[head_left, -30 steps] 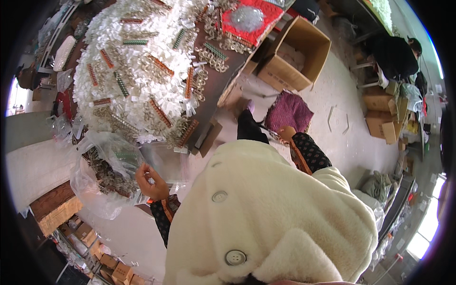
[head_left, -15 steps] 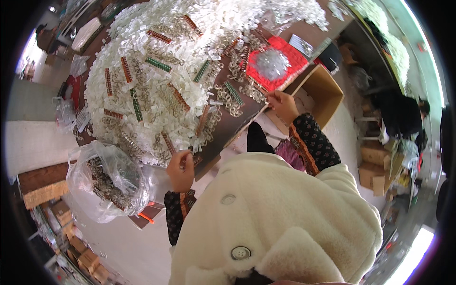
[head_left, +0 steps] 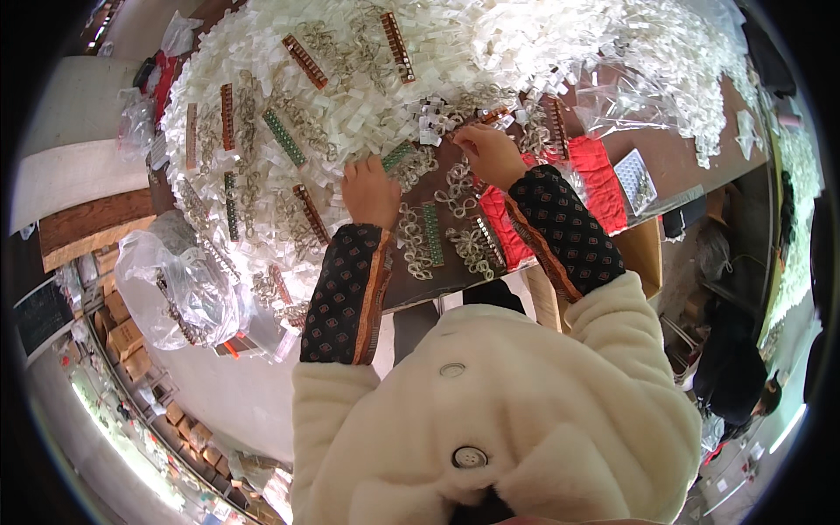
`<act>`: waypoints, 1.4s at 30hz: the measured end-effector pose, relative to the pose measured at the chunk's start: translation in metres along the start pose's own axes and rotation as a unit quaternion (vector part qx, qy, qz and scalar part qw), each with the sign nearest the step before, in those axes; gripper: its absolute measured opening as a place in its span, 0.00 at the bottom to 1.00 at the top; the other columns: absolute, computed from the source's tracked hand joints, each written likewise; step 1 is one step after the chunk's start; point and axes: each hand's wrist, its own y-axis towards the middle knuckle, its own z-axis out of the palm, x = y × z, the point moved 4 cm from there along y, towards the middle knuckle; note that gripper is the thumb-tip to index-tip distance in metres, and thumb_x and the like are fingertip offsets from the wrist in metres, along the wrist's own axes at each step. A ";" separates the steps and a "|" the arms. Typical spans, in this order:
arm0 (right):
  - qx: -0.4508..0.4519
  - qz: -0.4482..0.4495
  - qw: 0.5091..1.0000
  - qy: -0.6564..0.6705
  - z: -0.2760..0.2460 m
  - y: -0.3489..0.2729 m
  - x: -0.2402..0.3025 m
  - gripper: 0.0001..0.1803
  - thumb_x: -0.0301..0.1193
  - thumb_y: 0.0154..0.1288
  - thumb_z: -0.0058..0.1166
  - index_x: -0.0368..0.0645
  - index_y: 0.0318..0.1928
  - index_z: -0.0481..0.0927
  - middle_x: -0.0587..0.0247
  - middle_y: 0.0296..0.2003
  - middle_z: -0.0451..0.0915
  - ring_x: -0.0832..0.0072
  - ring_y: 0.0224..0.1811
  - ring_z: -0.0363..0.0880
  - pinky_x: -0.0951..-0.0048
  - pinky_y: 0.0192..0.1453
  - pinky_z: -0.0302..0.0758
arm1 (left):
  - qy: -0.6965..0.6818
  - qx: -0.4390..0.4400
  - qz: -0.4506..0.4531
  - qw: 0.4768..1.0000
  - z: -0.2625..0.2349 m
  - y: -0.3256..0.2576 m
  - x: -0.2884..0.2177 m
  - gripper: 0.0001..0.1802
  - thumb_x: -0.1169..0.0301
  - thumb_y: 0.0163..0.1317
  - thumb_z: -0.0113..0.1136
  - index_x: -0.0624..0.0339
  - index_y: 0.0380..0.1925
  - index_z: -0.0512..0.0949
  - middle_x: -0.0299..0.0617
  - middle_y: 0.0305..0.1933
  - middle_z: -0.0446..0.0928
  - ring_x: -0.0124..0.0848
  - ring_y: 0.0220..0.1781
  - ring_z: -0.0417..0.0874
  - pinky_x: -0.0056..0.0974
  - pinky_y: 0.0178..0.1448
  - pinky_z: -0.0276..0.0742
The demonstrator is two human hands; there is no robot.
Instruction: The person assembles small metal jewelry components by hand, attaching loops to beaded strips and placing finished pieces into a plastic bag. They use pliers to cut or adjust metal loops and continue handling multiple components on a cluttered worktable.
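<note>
White bits (head_left: 507, 52) sit in a big heap on the brown desk (head_left: 678, 171), reaching from its left side over to its right. Silver loops (head_left: 459, 188) lie in bunches between the heap and the front edge. The left hand (head_left: 371, 192) is bent, with its fingertips at the heap's near side, just beside a green strip (head_left: 396, 157). The right hand (head_left: 490, 156) has its thumb and fingers curled close together, near an orange strip (head_left: 493, 115). I cannot tell if either hand holds anything. Red cloth (head_left: 598, 179) lies by the front edge, partly hidden by the right sleeve (head_left: 569, 232).
</note>
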 end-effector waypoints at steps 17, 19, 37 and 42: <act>-0.123 0.097 0.972 -0.175 -0.056 0.034 -0.061 0.22 0.34 0.57 0.64 0.40 0.51 0.77 0.49 0.43 0.78 0.51 0.49 0.74 0.56 0.53 0.72 | -0.357 0.037 -0.207 0.910 -0.052 -0.035 -0.017 0.13 0.72 0.58 0.63 0.65 0.42 0.75 0.42 0.34 0.76 0.37 0.35 0.79 0.39 0.41 0.75; -0.121 0.090 0.985 -0.086 -0.055 0.036 -0.069 0.17 0.33 0.58 0.63 0.40 0.47 0.79 0.51 0.39 0.79 0.54 0.44 0.77 0.57 0.49 0.73 | -0.446 0.059 -0.266 0.852 -0.058 -0.049 -0.022 0.13 0.71 0.63 0.62 0.65 0.44 0.75 0.33 0.30 0.75 0.21 0.29 0.75 0.31 0.35 0.73; -0.218 0.242 0.916 0.237 -0.143 0.066 -0.121 0.21 0.35 0.67 0.56 0.35 0.55 0.76 0.56 0.42 0.83 0.73 0.40 0.84 0.71 0.44 0.79 | -0.747 0.047 -0.304 0.590 -0.016 -0.082 -0.002 0.12 0.73 0.70 0.53 0.64 0.50 0.70 0.44 0.46 0.79 0.30 0.44 0.80 0.37 0.50 0.78; -0.273 0.097 0.939 -0.187 -0.130 0.038 -0.089 0.27 0.29 0.58 0.57 0.40 0.60 0.72 0.45 0.52 0.77 0.53 0.59 0.73 0.58 0.63 0.69 | -0.723 0.045 -0.330 0.605 -0.023 -0.079 -0.003 0.14 0.75 0.70 0.53 0.66 0.53 0.69 0.38 0.42 0.78 0.24 0.36 0.77 0.30 0.43 0.77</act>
